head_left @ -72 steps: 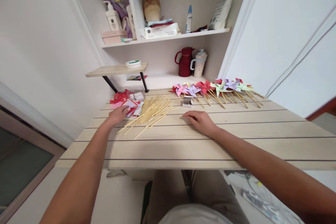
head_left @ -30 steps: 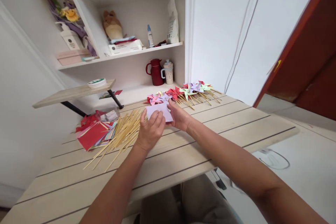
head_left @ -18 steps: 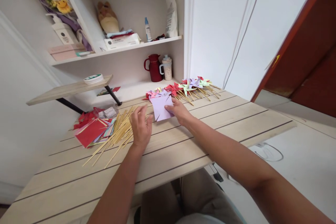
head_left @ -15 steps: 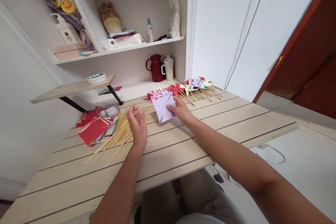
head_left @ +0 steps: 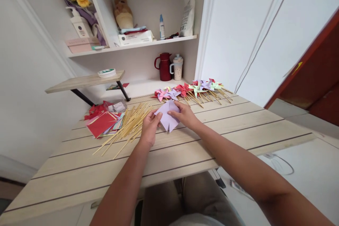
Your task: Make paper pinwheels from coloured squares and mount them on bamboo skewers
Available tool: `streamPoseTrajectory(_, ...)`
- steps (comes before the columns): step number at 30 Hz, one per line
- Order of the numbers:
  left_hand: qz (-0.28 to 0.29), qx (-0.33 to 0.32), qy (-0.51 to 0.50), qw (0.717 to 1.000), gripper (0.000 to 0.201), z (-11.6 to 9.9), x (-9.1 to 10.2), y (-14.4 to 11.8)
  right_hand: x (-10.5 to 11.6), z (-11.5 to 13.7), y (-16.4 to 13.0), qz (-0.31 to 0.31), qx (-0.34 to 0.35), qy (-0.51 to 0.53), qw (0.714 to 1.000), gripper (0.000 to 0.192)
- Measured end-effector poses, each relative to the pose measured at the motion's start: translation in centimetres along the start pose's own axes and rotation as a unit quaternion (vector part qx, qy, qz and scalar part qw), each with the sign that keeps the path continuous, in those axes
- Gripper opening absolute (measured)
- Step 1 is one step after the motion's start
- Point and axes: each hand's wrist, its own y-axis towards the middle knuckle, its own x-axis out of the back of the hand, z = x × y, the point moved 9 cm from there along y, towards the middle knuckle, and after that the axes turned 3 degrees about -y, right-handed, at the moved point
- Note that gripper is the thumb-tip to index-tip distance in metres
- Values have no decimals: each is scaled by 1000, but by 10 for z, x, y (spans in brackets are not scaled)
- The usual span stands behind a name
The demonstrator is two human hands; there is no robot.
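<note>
A square of purple paper (head_left: 169, 117) with slits cut in from its corners is held up between my two hands, above the table. My left hand (head_left: 150, 125) pinches its left corner, thumb on top. From the other side my right hand (head_left: 184, 113) grips the right part, with the thumb lying over the face and the fingers behind. Just left of my left hand lies a loose heap of thin wooden sticks (head_left: 129, 123). Beyond my hands, paper pinwheels (head_left: 182, 90) on sticks lie in a row, in red, pink, purple and pale green.
At the left are a stack of coloured paper squares (head_left: 102, 124) and a clear plastic packet (head_left: 116, 106). Behind it stands a small raised shelf (head_left: 84, 80) with black legs. A dark red jug (head_left: 165, 67) and a speckled cup (head_left: 178, 67) stand at the back.
My left hand has moved right from over the sticks and taken the left corner of the purple paper. The paper has turned slightly in my right hand. The view has shifted left.
</note>
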Motion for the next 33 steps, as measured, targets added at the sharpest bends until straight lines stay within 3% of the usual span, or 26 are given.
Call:
streamPoseTrajectory(5, -58, 9, 6, 998, 41, 5, 13, 1, -8, 3, -4, 20, -4, 42, 999, 44)
streamPoseTrajectory(12, -143, -24, -71, 987, 43, -2, 31, 2, -18, -4, -11, 56, -106, 184, 976, 57)
streamPoseTrajectory(15, -153, -26, -101, 983, 45, -4, 31, 1, -22, -6, -16, 65, -135, 207, 967, 59)
streamPoseTrajectory(20, -129, -26, -112, 985, 40, -6, 26, 1, -14, -5, -14, 15, -121, 213, 969, 68)
streamPoseTrajectory(26, -48, 23, -122, 991, 36, 0, 9, 1, 4, -5, -11, -47, -101, 219, 969, 69)
streamPoseTrajectory(33, 2, 49, -149, 988, 51, -1, -4, -3, 6, 8, -7, 23, -43, 156, 987, 66)
